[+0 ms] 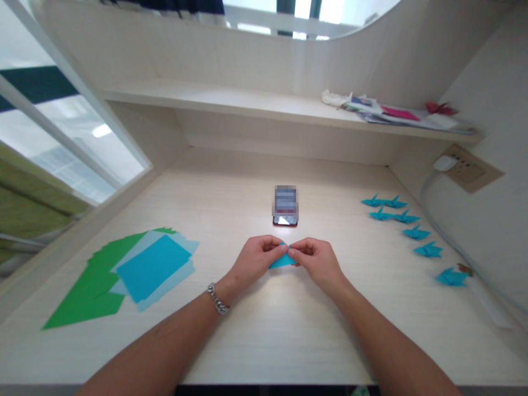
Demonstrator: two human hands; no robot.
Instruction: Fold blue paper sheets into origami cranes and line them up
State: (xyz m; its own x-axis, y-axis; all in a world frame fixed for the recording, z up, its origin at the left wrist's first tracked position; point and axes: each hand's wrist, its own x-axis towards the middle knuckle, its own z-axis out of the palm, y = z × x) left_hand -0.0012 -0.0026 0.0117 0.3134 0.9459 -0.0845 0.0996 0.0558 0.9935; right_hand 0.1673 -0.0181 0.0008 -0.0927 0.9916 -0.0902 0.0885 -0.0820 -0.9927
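Observation:
A small folded piece of blue paper (281,262) is held between my two hands above the middle of the desk. My left hand (260,256) pinches its upper left part between thumb and fingers. From the other side my right hand (315,258) pinches the upper right part, thumb close to the left thumb. Fingers cover much of the paper, so its full folded shape is hidden. Just beyond the hands lies a phone (285,206) with its screen lit and blurred.
To the left, blue paper sheets (154,269) lie over a fan of green sheets (93,286). Several folded blue paper cranes (428,250) line the right side, near a cable (447,231) and a wall socket (470,168). A shelf (247,104) with papers (398,114) spans the back.

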